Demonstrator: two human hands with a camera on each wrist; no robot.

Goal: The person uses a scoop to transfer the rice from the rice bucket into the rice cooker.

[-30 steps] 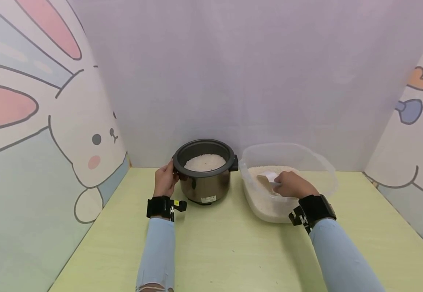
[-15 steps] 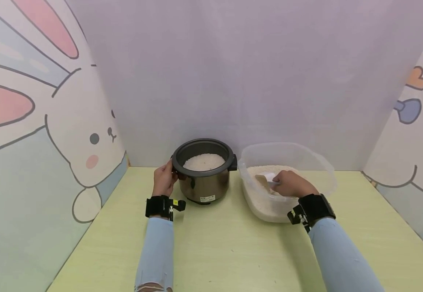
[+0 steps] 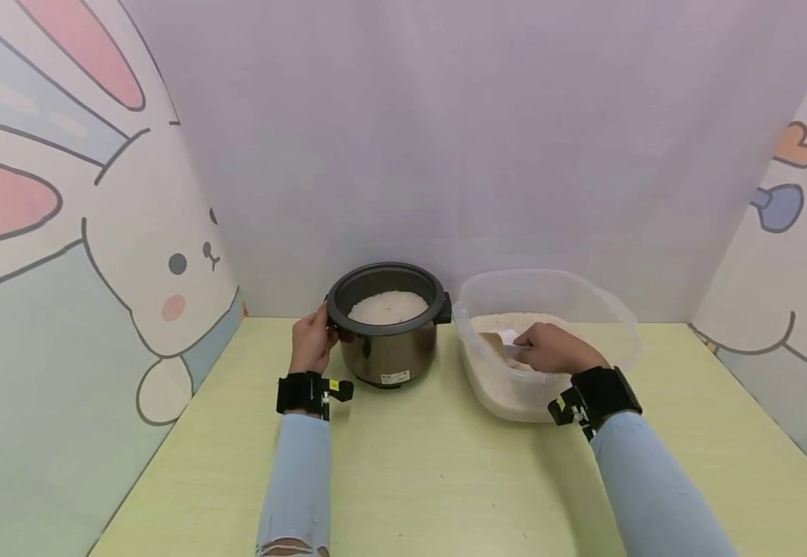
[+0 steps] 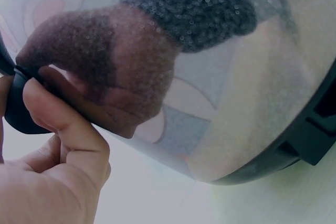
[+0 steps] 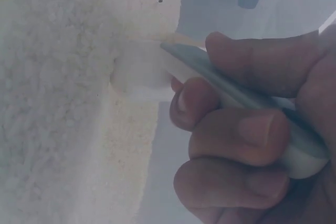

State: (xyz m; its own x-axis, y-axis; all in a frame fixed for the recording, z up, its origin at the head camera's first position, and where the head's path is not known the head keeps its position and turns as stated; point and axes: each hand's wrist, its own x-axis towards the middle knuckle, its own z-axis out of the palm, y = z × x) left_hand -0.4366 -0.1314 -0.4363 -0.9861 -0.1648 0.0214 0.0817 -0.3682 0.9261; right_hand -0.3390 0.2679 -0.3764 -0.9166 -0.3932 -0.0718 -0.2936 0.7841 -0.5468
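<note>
My left hand (image 3: pixel 311 340) grips the side handle of a dark rice cooker (image 3: pixel 389 352), which has its top uncovered and pale rice (image 3: pixel 388 308) inside. In the left wrist view, the thumb (image 4: pixel 58 111) lies on the black handle (image 4: pixel 26 106), and the hand is mirrored in the glossy wall. Inside a clear plastic tub (image 3: pixel 542 406) of rice, my right hand (image 3: pixel 556 350) holds a white scoop (image 3: pixel 507 338) by its handle. The right wrist view shows the fingers curled round the handle (image 5: pixel 231 90), with the scoop's cup (image 5: pixel 144 72) at the rice (image 5: pixel 52 103).
Cooker and tub stand side by side on a pale green table (image 3: pixel 417 480), with a narrow gap between them. A lilac backdrop (image 3: pixel 445 139) rises close behind both. Panels with cartoon rabbits (image 3: pixel 145 294) flank the table.
My right hand and the scoop have shifted slightly left within the tub. The left hand keeps its grip on the cooker handle. The head view has drifted a little.
</note>
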